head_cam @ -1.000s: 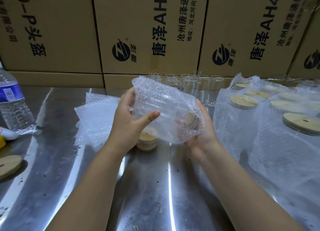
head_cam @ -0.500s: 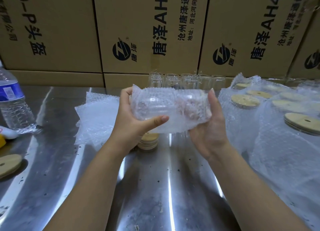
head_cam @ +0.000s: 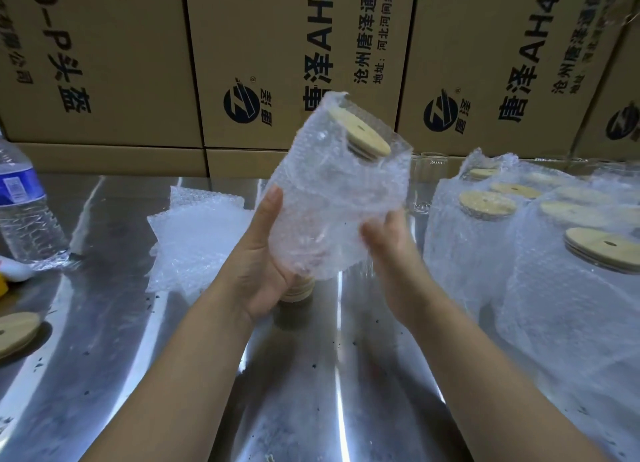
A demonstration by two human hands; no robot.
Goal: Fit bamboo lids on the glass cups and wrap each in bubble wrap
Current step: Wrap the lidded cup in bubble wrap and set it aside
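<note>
I hold a glass cup wrapped in bubble wrap [head_cam: 332, 198] above the steel table, nearly upright and tilted left. Its bamboo lid [head_cam: 360, 134] shows at the open top of the wrap. My left hand [head_cam: 266, 264] grips the lower left side and base. My right hand [head_cam: 388, 240] presses on the lower right side. A short stack of bamboo lids [head_cam: 299, 290] sits on the table, mostly hidden under the cup. A pile of bubble wrap sheets [head_cam: 197, 236] lies to the left. Bare glass cups [head_cam: 427, 177] stand behind.
Several wrapped, lidded cups [head_cam: 485, 233] crowd the right side of the steel table [head_cam: 311, 392]. A water bottle [head_cam: 24, 212] stands at the far left, with a loose bamboo lid [head_cam: 15, 330] near the left edge. Cardboard boxes [head_cam: 277, 63] wall the back.
The wrapped cup has turned from lying sideways to nearly upright, lid end up, and it rose. My right hand slid from the lid end down to the lower side.
</note>
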